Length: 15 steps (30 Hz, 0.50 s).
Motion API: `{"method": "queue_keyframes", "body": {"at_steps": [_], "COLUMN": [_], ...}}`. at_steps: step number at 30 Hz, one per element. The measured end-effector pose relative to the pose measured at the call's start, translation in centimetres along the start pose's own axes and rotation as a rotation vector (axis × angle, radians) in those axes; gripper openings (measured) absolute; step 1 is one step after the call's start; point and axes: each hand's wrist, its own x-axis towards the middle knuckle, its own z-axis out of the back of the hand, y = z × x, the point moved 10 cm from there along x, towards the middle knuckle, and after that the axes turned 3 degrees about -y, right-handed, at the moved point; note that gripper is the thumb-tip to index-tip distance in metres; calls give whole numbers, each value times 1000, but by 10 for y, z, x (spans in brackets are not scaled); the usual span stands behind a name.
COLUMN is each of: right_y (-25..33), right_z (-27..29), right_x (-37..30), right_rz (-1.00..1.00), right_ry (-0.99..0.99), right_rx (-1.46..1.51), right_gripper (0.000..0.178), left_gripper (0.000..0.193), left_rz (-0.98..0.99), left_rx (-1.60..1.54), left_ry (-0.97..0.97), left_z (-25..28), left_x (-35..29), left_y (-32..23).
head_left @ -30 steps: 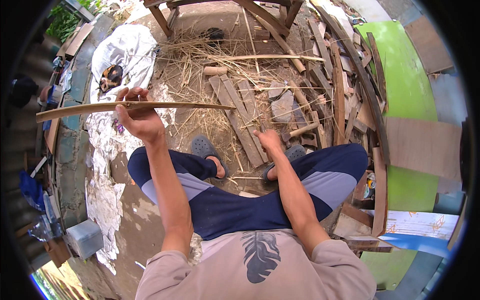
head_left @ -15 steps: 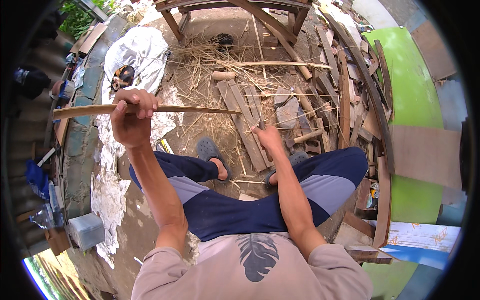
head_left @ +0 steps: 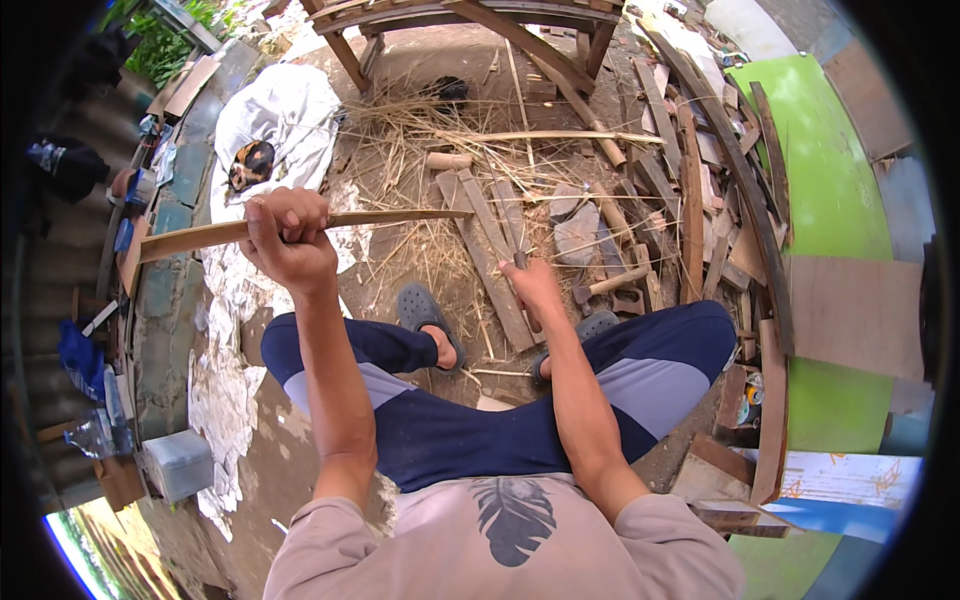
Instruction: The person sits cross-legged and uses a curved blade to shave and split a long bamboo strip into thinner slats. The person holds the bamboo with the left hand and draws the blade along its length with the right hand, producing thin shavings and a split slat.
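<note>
My left hand (head_left: 290, 238) is raised at the left, its fingers wrapped round a long, flat bamboo strip (head_left: 385, 216). The strip lies nearly crosswise, wider at its left end and thinning to a point at the right. Lower and to the right, my right hand (head_left: 537, 288) grips the dark handle of a knife (head_left: 521, 259). Its narrow blade points away from me and is hard to tell from the boards behind. The strip's thin tip ends a little left of the blade, apart from it as far as I can see.
Flat wooden boards (head_left: 487, 255) and scattered shavings (head_left: 400, 125) cover the ground ahead. A hand saw (head_left: 628, 300) lies beyond my right knee, near piled wood scraps (head_left: 715, 225). A calico cat (head_left: 251, 165) rests on a white cloth (head_left: 285, 100) at the left. A wooden bench (head_left: 465, 14) stands at the back.
My left hand has turned and shifted slightly right, tilting the bamboo strip so its left end is lower and its tip higher. My right hand has dropped slightly, still holding the knife.
</note>
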Motion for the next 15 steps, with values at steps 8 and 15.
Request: {"method": "queue_keyframes", "body": {"at_steps": [8, 15], "right_y": [70, 152], "right_z": [-24, -54], "right_x": [-59, -151], "right_rz": [169, 437], "right_ry": [147, 283], "right_rx": [-73, 52], "right_gripper": [39, 32], "left_gripper": [41, 41], "left_rz": [-22, -43], "left_rx": [98, 86], "left_ry": [-174, -249], "left_z": [29, 35], "left_x": [2, -2], "left_y": [-1, -4]}}
